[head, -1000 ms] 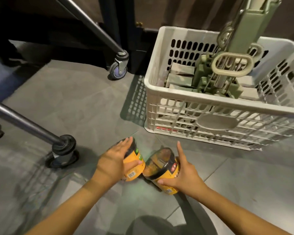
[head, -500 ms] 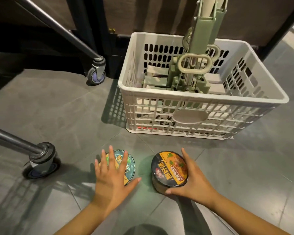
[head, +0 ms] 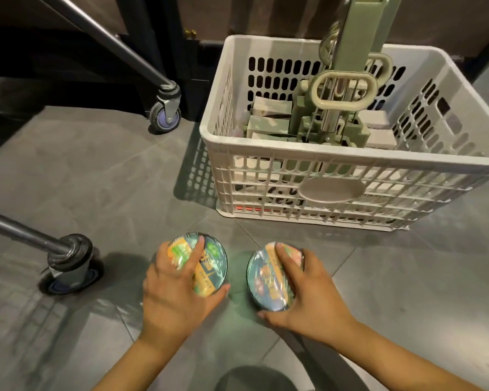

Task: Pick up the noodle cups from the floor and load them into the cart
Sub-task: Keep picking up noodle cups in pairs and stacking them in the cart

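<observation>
Clamping left hand (head: 175,294) over left cup (head: 213,263), right hand (head: 308,294) over right cup (head: 266,280), fingers curled.

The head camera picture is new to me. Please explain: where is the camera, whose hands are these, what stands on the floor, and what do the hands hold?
There is no machine: a person wears one wide-angle camera on the head, looking down at their own bare hands. The left hand grips the left noodle cup from above, fingers across the lid, thumb at the rim; the right hand grips the right noodle cup likewise. Whether the cups are lifted off the grey floor I cannot tell. Behind them stands a white plastic crate holding a green frame and boxes. Two wheeled metal legs, probably the cart, are at the left.
</observation>
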